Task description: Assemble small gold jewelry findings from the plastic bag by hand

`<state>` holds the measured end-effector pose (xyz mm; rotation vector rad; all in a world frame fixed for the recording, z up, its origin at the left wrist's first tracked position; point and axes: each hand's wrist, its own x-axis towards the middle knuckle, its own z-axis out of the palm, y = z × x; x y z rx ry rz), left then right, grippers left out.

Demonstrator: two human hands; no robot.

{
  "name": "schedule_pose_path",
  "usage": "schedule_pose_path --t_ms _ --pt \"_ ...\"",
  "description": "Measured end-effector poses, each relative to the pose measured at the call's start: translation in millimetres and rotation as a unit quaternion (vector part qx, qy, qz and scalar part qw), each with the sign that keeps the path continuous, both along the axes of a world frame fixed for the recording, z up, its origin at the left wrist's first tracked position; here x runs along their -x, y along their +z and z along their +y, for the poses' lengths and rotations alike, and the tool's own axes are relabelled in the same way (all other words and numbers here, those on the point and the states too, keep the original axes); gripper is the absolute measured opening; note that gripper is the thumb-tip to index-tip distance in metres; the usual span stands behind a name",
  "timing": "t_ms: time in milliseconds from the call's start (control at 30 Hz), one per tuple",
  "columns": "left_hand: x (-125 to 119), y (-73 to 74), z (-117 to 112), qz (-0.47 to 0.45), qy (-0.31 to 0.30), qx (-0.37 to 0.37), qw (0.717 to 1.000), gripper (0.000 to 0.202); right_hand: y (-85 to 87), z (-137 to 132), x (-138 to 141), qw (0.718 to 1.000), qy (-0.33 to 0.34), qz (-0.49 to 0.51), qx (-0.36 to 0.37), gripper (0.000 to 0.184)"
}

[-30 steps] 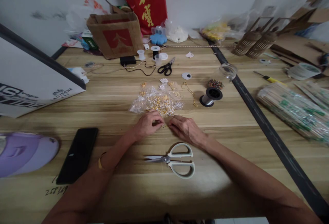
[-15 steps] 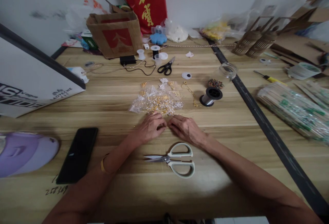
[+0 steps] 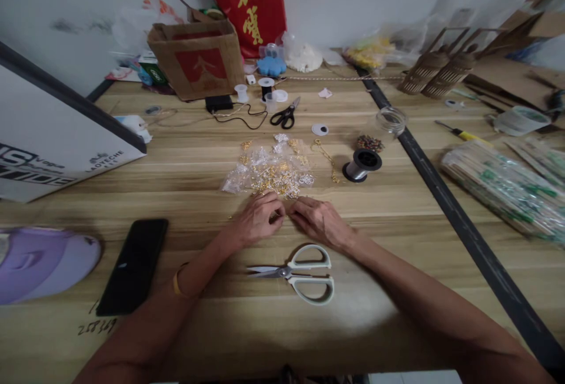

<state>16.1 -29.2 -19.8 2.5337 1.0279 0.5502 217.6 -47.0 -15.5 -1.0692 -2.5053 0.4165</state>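
Pinching something tiny — unreadable — both hands (image 3: 289, 219) meet beside gold findings (image 3: 271, 172).

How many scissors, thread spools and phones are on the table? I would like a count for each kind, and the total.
Scissors: 2, the white-handled pair near the hands and the black-handled pair farther back.
Thread spools: 2, the silver spool and the black spool.
Phones: 1, the black phone.
Total: 5

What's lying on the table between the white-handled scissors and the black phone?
Nothing but the left forearm crossing bare wood; the head view shows no loose item between the white-handled scissors and the black phone.
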Motion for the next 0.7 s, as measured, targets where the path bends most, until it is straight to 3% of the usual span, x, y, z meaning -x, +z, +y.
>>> schedule_pose_path --t_ms 267,700 --pt "-0.9 4.1 -0.2 -0.019 -0.011 0.006 1.0 0.006 -0.3 0.2 -0.3 1.0 -0.006 -0.008 0.002 0.015" --pt "-7.1 0.0 -0.3 -0.064 0.021 0.049 0.997 0.01 -1.7 0.6 -1.1 1.0 -0.001 0.015 0.014 0.01"
